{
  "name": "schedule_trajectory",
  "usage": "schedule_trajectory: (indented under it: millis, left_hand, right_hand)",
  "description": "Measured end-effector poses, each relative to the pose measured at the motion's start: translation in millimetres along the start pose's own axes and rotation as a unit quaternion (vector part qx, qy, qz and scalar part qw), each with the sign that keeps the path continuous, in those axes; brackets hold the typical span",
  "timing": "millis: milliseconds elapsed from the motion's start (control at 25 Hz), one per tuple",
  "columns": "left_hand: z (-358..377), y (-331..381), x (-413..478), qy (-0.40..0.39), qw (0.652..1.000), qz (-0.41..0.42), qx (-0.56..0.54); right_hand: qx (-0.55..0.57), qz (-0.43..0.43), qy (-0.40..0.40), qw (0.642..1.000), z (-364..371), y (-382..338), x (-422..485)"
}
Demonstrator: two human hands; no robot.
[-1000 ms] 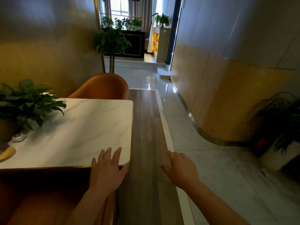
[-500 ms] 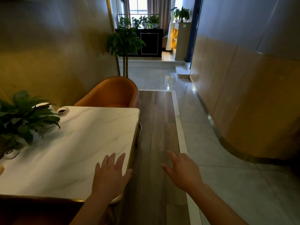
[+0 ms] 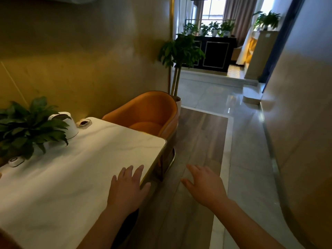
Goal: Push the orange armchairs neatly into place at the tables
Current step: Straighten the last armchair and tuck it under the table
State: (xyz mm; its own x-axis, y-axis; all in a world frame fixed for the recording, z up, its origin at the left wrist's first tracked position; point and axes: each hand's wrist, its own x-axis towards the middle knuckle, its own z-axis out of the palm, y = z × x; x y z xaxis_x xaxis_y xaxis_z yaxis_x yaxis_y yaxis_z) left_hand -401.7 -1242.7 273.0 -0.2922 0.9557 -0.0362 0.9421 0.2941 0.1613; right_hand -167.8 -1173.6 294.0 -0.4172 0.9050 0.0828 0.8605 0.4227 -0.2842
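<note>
An orange armchair (image 3: 149, 112) with a curved back stands at the far end of a white marble table (image 3: 75, 169), its seat facing the table and partly under the top. My left hand (image 3: 126, 189) hovers over the table's right edge with fingers straight, holding nothing. My right hand (image 3: 204, 186) is stretched out open above the wooden floor strip, to the right of the table. Both hands are well short of the armchair.
A potted plant (image 3: 27, 126), a white cup (image 3: 69, 126) and a small dish (image 3: 84, 123) sit on the table's left side. A tall potted tree (image 3: 179, 56) stands behind the armchair. A curved wall (image 3: 296, 123) bounds the tiled aisle on the right.
I have moved forward along the table; the armchair looks nearer and larger. Both hands stay open, held out in front. The near chair at the bottom left has dropped out of view.
</note>
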Motion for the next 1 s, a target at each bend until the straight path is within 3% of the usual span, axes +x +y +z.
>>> schedule_trajectory:
  millis: [640,1000]
  left_hand:
    - [9,127,342,0.014,0.998,-0.059,-0.026]
    - [36,216,499,0.042,0.985,-0.161,-0.05]
  right_hand:
    - [-0.002,-0.088,-0.024,0.996,-26,164,359]
    - [0.026,-0.218,-0.049,0.974,-25,272,561]
